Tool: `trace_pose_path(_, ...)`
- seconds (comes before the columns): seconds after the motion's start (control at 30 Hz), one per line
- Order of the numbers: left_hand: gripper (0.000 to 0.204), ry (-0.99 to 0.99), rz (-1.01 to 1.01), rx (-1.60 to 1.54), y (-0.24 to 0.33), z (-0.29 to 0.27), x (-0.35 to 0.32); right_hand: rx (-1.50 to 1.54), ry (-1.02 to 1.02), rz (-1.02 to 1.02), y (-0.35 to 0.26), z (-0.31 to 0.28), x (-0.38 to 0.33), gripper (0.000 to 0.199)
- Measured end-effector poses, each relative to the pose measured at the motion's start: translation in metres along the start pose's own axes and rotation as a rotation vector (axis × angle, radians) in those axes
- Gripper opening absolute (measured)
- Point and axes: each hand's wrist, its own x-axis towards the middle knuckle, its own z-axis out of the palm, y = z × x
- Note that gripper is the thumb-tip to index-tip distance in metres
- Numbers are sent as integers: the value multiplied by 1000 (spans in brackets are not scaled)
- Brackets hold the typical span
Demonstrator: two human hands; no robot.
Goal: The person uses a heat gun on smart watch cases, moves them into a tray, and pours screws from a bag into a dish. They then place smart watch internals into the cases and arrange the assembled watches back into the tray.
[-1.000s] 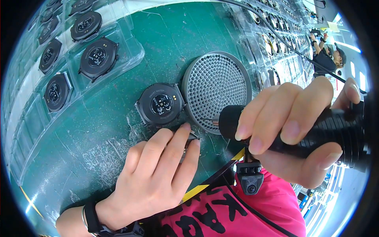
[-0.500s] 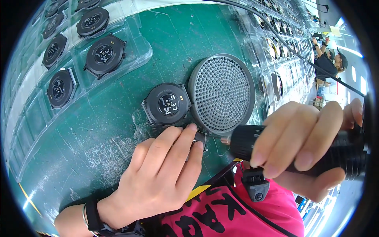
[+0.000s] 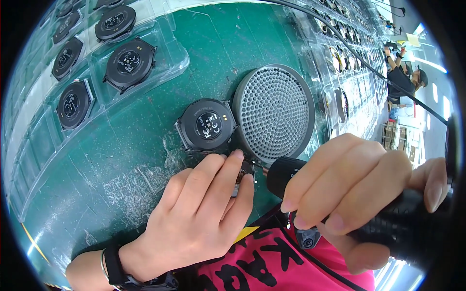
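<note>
1. Four watch cases (image 3: 128,62) sit in a clear tray (image 3: 179,58) at the upper left of the green tabletop (image 3: 97,155).
2. Left hand (image 3: 194,218) lies flat, its fingertips (image 3: 237,156) pressing a small part against the tabletop, just below a loose watch (image 3: 208,125).
3. Touching that watch's right side lies a round grey mesh disc (image 3: 274,112).
4. Right hand (image 3: 354,189) has its grip wrapped tight around a black driver (image 3: 388,228), whose tip points at the small part.
</note>
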Motion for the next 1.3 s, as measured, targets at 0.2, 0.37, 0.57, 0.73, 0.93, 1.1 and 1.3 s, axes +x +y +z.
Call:
trace_pose_path(0.2, 31, -22, -20, 3, 5, 0, 1, -22, 13, -40, -2, -12, 0, 57)
trace_pose_path(0.37, 40, -74, -92, -12, 7, -4, -1, -18, 104, -120, 5, -21, -5, 62)
trace_pose_path(0.57, 26, -58, -62, 77, 5, -3, 0, 29, 304, -70, 7, 3, -8, 65)
trace_pose_path(0.73, 27, -62, -69, 60, 4, -5, 0, 38, 291, -87, 3, 4, -11, 64)
trace_pose_path(0.93, 27, -46, -100, 31, 5, -4, 0, 56, 270, -107, 7, 4, -9, 62)
trace_pose_path(1.1, 28, -47, -93, 21, 4, -4, -1, 68, 247, -127, -1, 3, -15, 60)
trace_pose_path(1.3, 30, -41, -84, 15, 3, -3, -1, 76, 222, -151, 1, 5, -17, 58)
